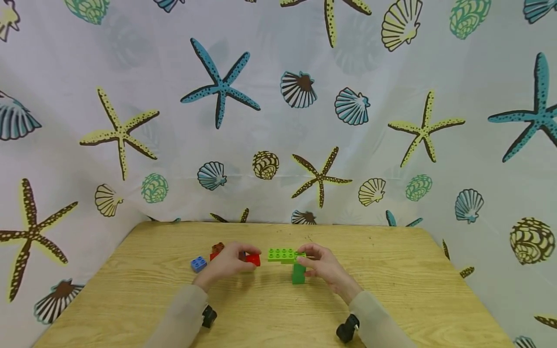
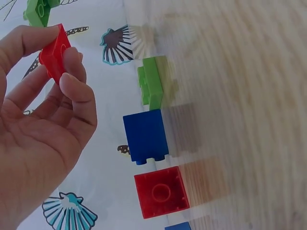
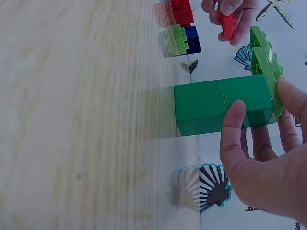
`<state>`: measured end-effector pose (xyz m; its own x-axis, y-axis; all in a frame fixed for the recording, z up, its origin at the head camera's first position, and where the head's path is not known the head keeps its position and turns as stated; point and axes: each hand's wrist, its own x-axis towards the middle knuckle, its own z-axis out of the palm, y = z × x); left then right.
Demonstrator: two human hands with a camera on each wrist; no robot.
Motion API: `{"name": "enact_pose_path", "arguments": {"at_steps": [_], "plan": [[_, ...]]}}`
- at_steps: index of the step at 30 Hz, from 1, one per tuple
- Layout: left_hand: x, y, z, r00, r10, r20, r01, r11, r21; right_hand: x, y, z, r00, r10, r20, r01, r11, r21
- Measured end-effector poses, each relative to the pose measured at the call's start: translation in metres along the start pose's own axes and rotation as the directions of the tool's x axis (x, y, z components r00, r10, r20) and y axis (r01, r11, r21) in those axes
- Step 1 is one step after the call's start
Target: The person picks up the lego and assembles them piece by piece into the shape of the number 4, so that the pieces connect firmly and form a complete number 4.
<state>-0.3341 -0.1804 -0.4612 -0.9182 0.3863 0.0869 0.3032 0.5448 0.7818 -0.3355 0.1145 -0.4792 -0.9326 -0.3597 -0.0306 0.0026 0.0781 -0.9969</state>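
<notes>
My left hand (image 1: 227,263) pinches a thin red toy brick (image 2: 53,51) between thumb and fingertips, held above the table. To its right stands a tower of two dark green bricks (image 3: 199,108), upright on the wood. Light green bricks (image 1: 280,255) cap it and jut out leftward, toward the red brick. My right hand (image 1: 324,266) grips the tower near its top, with thumb and fingers on either side. A gap separates the red brick from the light green overhang.
Behind and left of my left hand lie a light blue brick (image 1: 198,264), a brown-orange brick (image 1: 217,247), a red brick (image 2: 163,192), a dark blue brick (image 2: 146,136) and a light green brick (image 2: 153,82). A seashell-print cloth (image 1: 270,130) hangs behind the wooden table (image 1: 383,280).
</notes>
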Motion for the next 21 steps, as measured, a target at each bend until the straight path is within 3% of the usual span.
{"name": "enact_pose_path", "arguments": {"at_steps": [13,21], "plan": [[0.004,0.01,0.015,0.998,-0.038,-0.05,0.038,0.999,-0.007,-0.001,-0.001,0.001,1.0,0.004,-0.004,-0.004,1.0,0.005],[0.007,0.014,0.026,0.997,-0.024,-0.07,0.021,0.999,-0.035,-0.002,-0.002,0.002,1.0,-0.002,-0.007,0.002,1.0,0.001]]}}
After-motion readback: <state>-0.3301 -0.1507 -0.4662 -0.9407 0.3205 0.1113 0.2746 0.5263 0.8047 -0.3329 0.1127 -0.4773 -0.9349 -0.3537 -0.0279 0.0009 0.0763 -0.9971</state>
